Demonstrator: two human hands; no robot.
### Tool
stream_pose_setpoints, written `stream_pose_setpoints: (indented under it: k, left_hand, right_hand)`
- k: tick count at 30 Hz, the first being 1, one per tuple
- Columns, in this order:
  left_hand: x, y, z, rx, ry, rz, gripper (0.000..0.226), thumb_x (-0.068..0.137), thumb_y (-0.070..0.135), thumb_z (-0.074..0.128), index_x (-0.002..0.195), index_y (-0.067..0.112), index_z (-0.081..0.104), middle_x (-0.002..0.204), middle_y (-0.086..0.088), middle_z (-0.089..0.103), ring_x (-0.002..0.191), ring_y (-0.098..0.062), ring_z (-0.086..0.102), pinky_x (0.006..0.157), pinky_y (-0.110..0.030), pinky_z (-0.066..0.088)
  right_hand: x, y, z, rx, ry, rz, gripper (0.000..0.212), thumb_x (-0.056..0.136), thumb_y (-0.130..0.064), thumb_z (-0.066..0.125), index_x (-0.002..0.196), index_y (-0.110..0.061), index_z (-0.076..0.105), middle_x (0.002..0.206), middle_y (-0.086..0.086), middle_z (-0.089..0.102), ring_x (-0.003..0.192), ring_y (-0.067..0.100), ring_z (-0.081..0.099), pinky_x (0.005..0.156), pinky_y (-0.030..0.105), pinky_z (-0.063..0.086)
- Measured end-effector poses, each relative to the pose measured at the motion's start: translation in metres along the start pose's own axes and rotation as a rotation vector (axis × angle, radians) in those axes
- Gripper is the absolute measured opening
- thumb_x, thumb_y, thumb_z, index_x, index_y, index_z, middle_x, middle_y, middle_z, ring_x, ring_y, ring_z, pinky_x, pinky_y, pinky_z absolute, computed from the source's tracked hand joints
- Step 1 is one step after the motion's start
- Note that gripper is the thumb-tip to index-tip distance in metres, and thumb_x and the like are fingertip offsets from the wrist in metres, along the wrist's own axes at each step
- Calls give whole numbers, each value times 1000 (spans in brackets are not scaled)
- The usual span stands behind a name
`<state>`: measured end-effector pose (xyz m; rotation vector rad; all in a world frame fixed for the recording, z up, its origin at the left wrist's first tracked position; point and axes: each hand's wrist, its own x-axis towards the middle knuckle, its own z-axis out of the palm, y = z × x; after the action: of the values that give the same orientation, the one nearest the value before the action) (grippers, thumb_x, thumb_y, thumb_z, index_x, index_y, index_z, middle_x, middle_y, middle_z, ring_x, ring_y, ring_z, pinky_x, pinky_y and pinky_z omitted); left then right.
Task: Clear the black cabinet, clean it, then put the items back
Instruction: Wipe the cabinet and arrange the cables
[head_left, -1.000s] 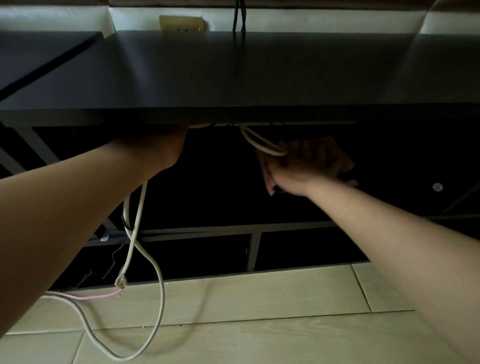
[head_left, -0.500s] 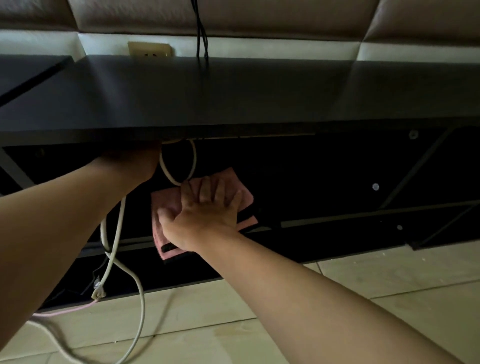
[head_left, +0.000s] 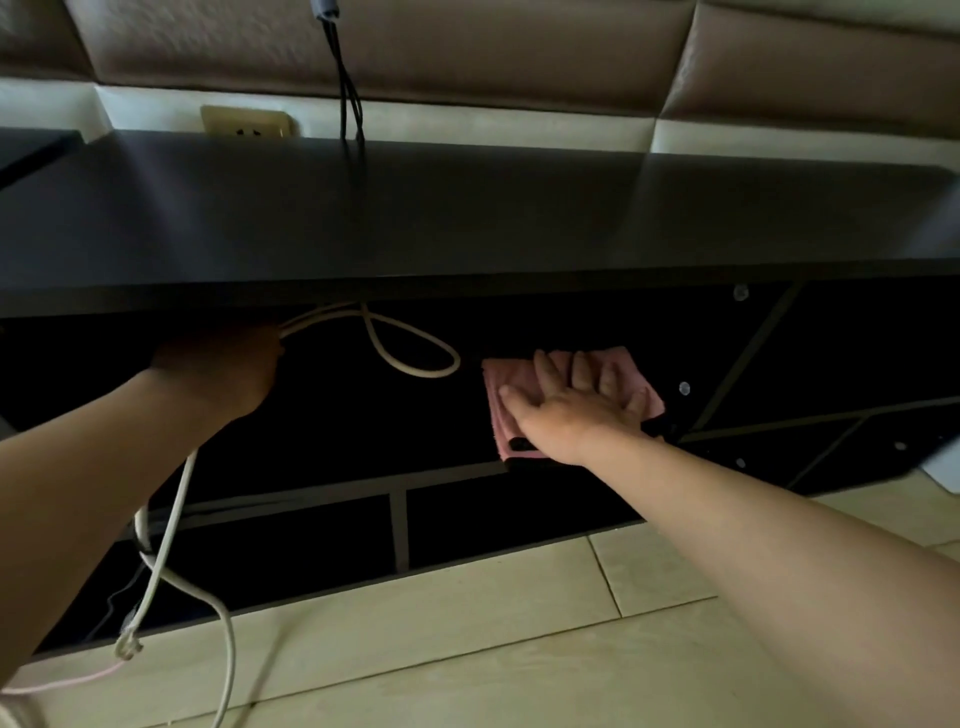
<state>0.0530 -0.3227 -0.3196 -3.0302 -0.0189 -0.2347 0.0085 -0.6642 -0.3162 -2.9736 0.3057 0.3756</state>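
- A person reaches into the open front of a low black cabinet (head_left: 467, 218). Its top board is bare and the upper compartment looks emptied, so this reads as the cleaning step.
- The right hand (head_left: 576, 410) lies flat with fingers straight and spread. It presses a folded pink cloth (head_left: 615, 364) onto a dark inner surface right of the compartment's middle — shelf or back panel, I cannot tell which.
- The left hand (head_left: 223, 374), up under the top board's front edge towards the left, is closed round a bundle of white cables (head_left: 415, 364); its fingers are in shadow.
- One cable loop sags just beside the cloth. Loose lengths hang past the cabinet's bottom edge onto the tiled floor (head_left: 519, 649).
- Risk: a leftward wipe could catch the loop and drag it, tugging whatever the cables plug into.
- Risk: if the left grip slackens, the bundle drops into the cloth's path.
- Risk: the trailing lengths and their connector (head_left: 127, 644) could snag a knee or foot — the legs are out of view.
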Motion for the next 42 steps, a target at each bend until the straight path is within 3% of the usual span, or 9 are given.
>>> stream_pose_setpoints:
  k: [5,10,15,19,25,27,30,35,42]
  left_hand:
    - [-19,17,-34,-13,-87,-58,61,91,43,61,139,9,45,133,-19,56,120,-40,57,99,-46,50]
    - [-54,41,-69,41,-204,-40,84,90,47,57,156,19,13,161,-11,21,141,-38,36,107,-47,43]
    - [-108,59,-78,190,38,283,35,86,34,58,117,17,59,123,-9,54,111,-33,57,90,-41,48]
    - [-145,60,-63,177,52,589,24,70,25,70,89,12,64,88,-10,60,73,-31,61,64,-39,50]
    - [-148,80,-61,152,-20,497,37,97,31,44,131,15,45,126,-8,48,113,-28,51,94,-37,40]
    - [-141,84,-64,119,-14,476,37,96,30,46,130,15,44,126,-9,49,113,-29,51,95,-38,40]
    - [-141,91,-66,73,-54,467,37,97,29,47,131,14,45,127,-10,49,115,-30,51,98,-40,40]
    - [-159,101,-55,-308,-78,418,24,97,26,45,114,13,56,110,-7,57,101,-28,56,88,-38,46]
    - [-172,118,-41,-1332,-551,-183,45,103,43,44,121,5,59,111,-16,67,99,-31,67,90,-42,57]
  right_hand:
    - [1,10,-4,16,-21,13,78,89,-81,12,155,-49,-12,167,-2,-19,153,32,-20,118,64,-5]
    - [-2,8,-5,9,-46,4,76,91,-77,14,157,-45,-10,168,-2,-17,153,33,-17,118,64,-1]
    - [-7,13,-3,-3,-39,-46,81,87,-76,17,157,-45,-9,168,-4,-13,154,33,-8,118,65,7]
    - [-16,19,4,-19,-2,-100,84,82,-77,15,156,-45,-8,168,-4,-11,154,32,-6,118,65,10]
    - [-36,20,-6,-100,-92,-210,118,71,-94,42,158,-37,-14,166,7,-22,153,33,-19,121,59,-1]
    - [-37,27,-7,-225,-90,-262,125,73,-83,60,157,-35,-20,166,10,-23,153,35,-16,122,57,5]
    - [-37,35,-4,-359,19,-332,98,95,-54,57,158,-31,-14,168,11,-11,154,36,-1,122,54,19]
    - [-45,33,3,-374,38,-362,74,104,-42,41,160,-28,-5,169,8,-2,155,32,4,123,48,20]
    - [-91,-4,8,-328,74,-410,65,102,-45,36,160,-31,11,169,4,10,154,26,13,121,45,24]
